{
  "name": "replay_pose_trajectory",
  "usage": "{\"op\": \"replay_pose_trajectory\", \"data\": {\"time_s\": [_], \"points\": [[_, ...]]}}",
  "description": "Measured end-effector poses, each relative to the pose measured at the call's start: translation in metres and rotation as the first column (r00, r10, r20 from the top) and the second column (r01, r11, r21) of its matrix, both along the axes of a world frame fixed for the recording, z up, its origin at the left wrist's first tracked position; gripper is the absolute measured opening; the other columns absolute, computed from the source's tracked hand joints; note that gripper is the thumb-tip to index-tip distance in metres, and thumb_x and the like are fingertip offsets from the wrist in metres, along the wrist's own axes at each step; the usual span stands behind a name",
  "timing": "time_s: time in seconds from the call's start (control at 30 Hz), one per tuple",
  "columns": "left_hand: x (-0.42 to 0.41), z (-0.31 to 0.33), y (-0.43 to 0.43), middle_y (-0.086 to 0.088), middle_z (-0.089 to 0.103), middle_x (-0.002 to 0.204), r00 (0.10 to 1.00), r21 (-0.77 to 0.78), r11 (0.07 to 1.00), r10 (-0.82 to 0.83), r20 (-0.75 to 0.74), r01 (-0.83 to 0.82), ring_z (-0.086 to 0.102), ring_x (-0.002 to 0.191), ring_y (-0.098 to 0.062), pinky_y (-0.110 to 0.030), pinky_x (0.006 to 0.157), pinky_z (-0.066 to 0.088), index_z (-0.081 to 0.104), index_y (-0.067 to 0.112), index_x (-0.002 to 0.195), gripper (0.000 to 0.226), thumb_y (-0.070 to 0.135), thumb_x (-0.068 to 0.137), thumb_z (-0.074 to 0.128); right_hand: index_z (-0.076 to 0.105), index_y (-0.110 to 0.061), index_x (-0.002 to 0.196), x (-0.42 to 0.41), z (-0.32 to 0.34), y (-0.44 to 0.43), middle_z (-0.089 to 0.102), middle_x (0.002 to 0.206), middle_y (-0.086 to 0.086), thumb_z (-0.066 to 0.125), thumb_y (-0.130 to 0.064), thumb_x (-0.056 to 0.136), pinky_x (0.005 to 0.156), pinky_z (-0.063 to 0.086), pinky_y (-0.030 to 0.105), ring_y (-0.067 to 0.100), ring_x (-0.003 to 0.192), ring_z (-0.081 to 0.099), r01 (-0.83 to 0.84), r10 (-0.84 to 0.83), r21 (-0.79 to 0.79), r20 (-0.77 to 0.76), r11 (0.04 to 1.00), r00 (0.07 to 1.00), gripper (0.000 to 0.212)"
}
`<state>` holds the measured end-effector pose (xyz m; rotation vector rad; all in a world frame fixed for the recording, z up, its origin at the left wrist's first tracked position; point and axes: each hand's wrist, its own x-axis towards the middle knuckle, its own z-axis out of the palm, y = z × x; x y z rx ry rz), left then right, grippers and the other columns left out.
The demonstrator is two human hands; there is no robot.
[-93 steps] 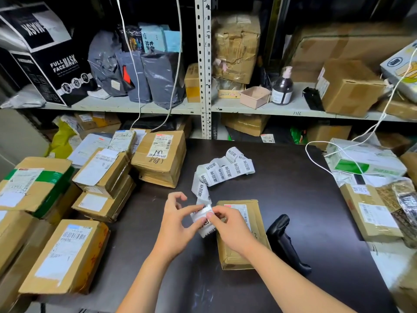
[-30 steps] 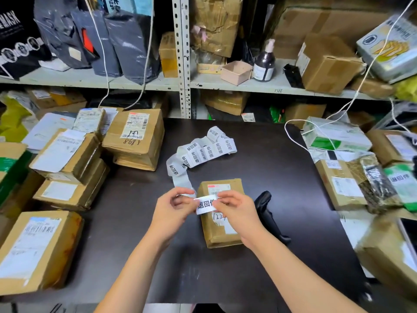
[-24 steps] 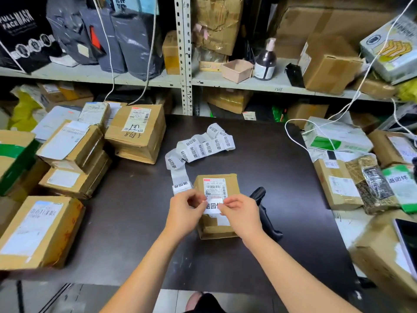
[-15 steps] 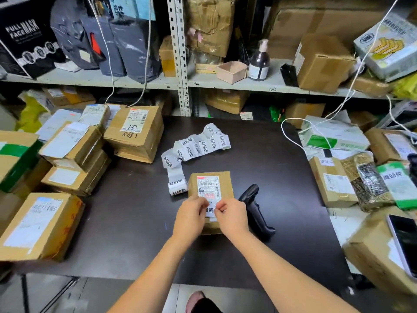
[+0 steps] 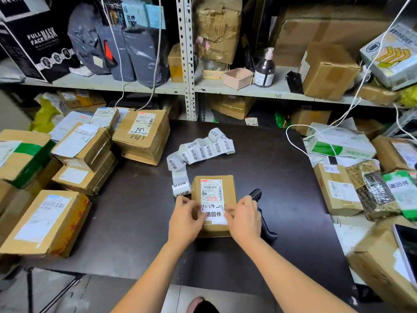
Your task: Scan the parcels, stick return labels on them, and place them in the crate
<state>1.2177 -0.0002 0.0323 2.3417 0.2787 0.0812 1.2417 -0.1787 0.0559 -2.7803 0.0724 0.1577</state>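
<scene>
Mid-frame on the surface (image 5: 259, 172): parcel (image 5: 213, 199) with return label (image 5: 214, 215), pressed at both ends by left hand (image 5: 184, 222) and right hand (image 5: 244, 219), fingertips down, nothing gripped.

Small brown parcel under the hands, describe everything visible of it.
The small brown cardboard parcel lies flat on the dark table, beside the black handheld scanner. A white shipping label with barcode and handwriting is on its top; a white return label sits across its near end, with left hand and right hand touching it.
</scene>
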Motion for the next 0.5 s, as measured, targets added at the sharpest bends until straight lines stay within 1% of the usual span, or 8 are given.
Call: {"op": "replay_pose_trajectory", "data": {"time_s": [0.07,0.1,0.13,0.17,0.2,0.3,0.4,0.5], "points": [[-0.002,0.002,0.002,0.015,0.056,0.113,0.996,-0.175,0.981,0.081,-0.037,-0.086,0.064,0.086,-0.003,-0.038,0.079,0.059,0.061,0.029,0.120,0.047,0.038,0.078,0.082,0.064,-0.025,0.130,0.000,-0.003,-0.008,0.047,0.124,-0.002,0.067,-0.033,0.097,0.098,0.049,0.035,0.020,0.119,0.049,0.056,-0.055,0.152,-0.010,0.987,0.998,0.034],[-0.002,0.002,0.003,0.015,0.059,0.118,0.991,-0.253,0.960,0.109,-0.075,-0.124,0.066,0.089,-0.003,-0.038,0.083,0.059,0.056,0.028,0.131,0.060,0.037,0.078,0.083,0.058,-0.023,0.134,0.000,-0.004,-0.011,0.050,0.130,0.000,0.068,-0.028,0.096,0.097,0.051,0.035,0.021,0.120,0.053,0.074,-0.067,0.244,-0.035,0.967,0.997,0.039],[-0.004,0.003,0.003,0.014,0.061,0.122,0.985,-0.312,0.938,0.121,-0.124,-0.154,0.067,0.094,-0.005,-0.039,0.087,0.059,0.052,0.026,0.138,0.067,0.037,0.079,0.082,0.055,-0.022,0.137,0.000,-0.004,-0.013,0.054,0.133,0.000,0.068,-0.023,0.096,0.096,0.052,0.035,0.022,0.119,0.057,0.092,-0.073,0.338,-0.070,0.937,0.995,0.042],[-0.006,0.003,0.003,0.012,0.063,0.126,0.979,-0.359,0.918,0.112,-0.171,-0.168,0.067,0.100,-0.006,-0.040,0.090,0.059,0.052,0.024,0.141,0.067,0.038,0.082,0.081,0.055,-0.020,0.137,0.000,-0.004,-0.014,0.060,0.133,0.001,0.067,-0.020,0.096,0.096,0.054,0.036,0.022,0.117,0.061,0.115,-0.078,0.414,-0.105,0.903,0.991,0.042],[-0.008,0.003,0.002,0.012,0.065,0.129,0.974,-0.401,0.901,0.088,-0.208,-0.167,0.067,0.104,-0.008,-0.040,0.093,0.058,0.056,0.025,0.140,0.060,0.038,0.085,0.078,0.058,-0.018,0.135,0.001,-0.004,-0.015,0.064,0.132,0.001,0.066,-0.019,0.096,0.096,0.055,0.038,0.021,0.113,0.064,0.134,-0.083,0.452,-0.131,0.882,0.988,0.039],[-0.013,0.006,-0.002,0.014,0.069,0.127,0.972,-0.487,0.863,0.021,-0.233,-0.135,0.068,0.109,-0.008,-0.038,0.100,0.055,0.060,0.030,0.139,0.047,0.033,0.094,0.071,0.067,-0.018,0.131,0.002,-0.004,-0.019,0.069,0.126,0.000,0.068,-0.024,0.095,0.092,0.057,0.036,0.020,0.107,0.067,0.157,-0.092,0.452,-0.162,0.878,0.983,0.036],[-0.021,0.013,-0.004,0.018,0.069,0.127,0.976,-0.475,0.870,0.029,-0.218,-0.131,0.066,0.113,-0.008,-0.038,0.104,0.052,0.060,0.032,0.141,0.044,0.030,0.097,0.065,0.072,-0.025,0.121,0.000,-0.002,-0.018,0.076,0.111,-0.006,0.067,-0.023,0.094,0.075,0.059,0.029,0.013,0.087,0.069,0.127,-0.052,0.486,-0.164,0.865,0.985,0.028],[-0.034,0.025,0.003,0.016,0.064,0.134,0.974,-0.467,0.864,0.105,-0.200,-0.189,0.062,0.116,-0.007,-0.039,0.106,0.051,0.057,0.029,0.144,0.046,0.030,0.099,0.064,0.072,-0.030,0.120,-0.005,0.010,-0.009,0.075,0.111,-0.008,0.066,-0.028,0.092,0.080,0.061,0.038,0.014,0.092,0.071,0.071,0.003,0.516,-0.142,0.854,0.990,0.028]]}}
